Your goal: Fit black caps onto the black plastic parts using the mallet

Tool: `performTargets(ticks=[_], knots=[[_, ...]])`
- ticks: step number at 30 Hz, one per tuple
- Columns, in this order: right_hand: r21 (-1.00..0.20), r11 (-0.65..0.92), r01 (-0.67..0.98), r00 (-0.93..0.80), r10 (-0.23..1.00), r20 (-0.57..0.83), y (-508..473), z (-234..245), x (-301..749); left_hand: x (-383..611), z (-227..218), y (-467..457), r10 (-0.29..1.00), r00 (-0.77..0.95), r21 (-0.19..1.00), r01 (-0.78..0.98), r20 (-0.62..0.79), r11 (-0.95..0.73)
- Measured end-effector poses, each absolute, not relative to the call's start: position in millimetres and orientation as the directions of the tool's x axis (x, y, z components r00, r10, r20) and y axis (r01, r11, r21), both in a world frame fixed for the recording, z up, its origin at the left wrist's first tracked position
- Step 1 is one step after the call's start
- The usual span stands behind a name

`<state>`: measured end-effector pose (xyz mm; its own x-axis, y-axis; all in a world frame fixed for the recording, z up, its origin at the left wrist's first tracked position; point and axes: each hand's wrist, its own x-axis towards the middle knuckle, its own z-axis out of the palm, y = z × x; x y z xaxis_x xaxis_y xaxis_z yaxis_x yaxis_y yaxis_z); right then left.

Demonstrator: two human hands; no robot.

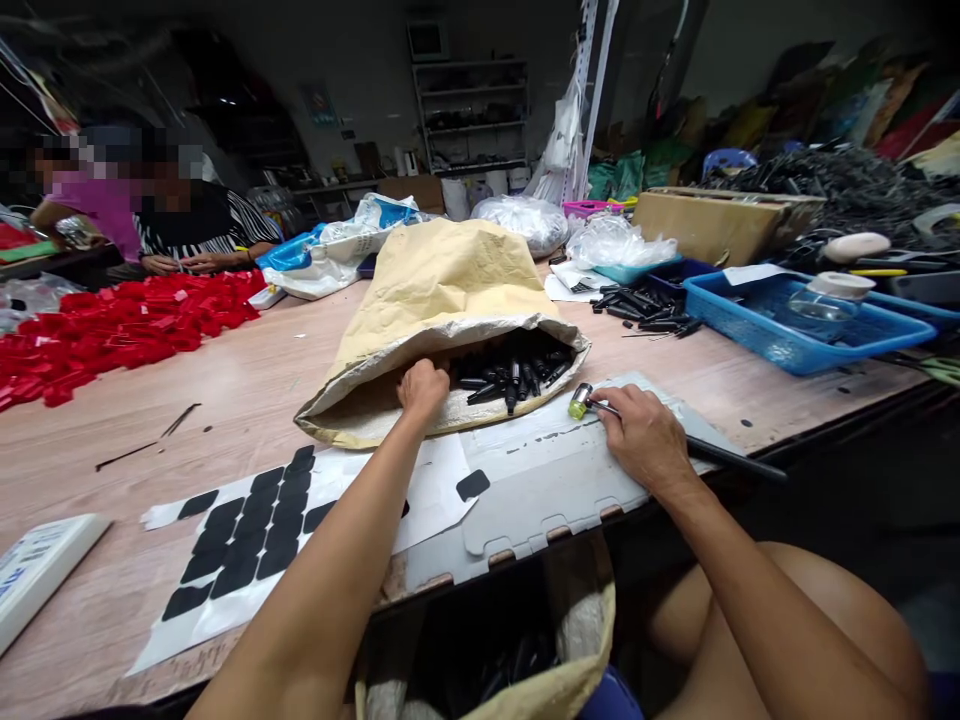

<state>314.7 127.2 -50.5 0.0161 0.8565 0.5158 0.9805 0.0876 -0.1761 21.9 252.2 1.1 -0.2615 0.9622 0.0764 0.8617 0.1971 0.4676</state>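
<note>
My left hand (424, 388) reaches into the mouth of a tan woven paper sack (465, 275) lying on its side on the table. Its fingers are curled, and what they hold, if anything, is hidden. Just right of it, several black cylindrical parts (517, 377) lie inside the sack. My right hand (643, 435) is closed around the handle of a small hammer (735, 460). The hammer's head, with metal and a yellow-green face, rests over a grey cardboard sheet (540, 490) at the table's front edge.
Black rounded-square stickers (251, 520) lie on white backing at front left. A red heap (127, 325) is at left, near two seated people. Right stand black parts (649, 308) and a blue basket (802, 335). Another open sack (592, 640) hangs below the table edge.
</note>
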Motion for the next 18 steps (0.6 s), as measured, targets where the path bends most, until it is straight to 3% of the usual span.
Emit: performTargets(ticks=[3, 8, 18], knots=[[-0.171, 0.075, 0.982, 0.025, 0.856, 0.516, 126.5, -51.2, 314.2, 8.6, 5.3, 212.4, 0.975, -0.194, 0.532, 0.840, 0.108, 0.108], [-0.163, 0.061, 0.985, 0.032, 0.859, 0.511, 125.4, -51.0, 313.0, -8.6, -13.1, 143.7, 0.975, 0.148, 0.729, 0.647, 0.166, -0.223], [-0.191, 0.102, 0.976, 0.009, 0.863, 0.506, 128.1, -50.5, 317.1, -8.8, -25.9, 126.3, 0.941, 0.285, 0.675, 0.660, 0.181, -0.330]])
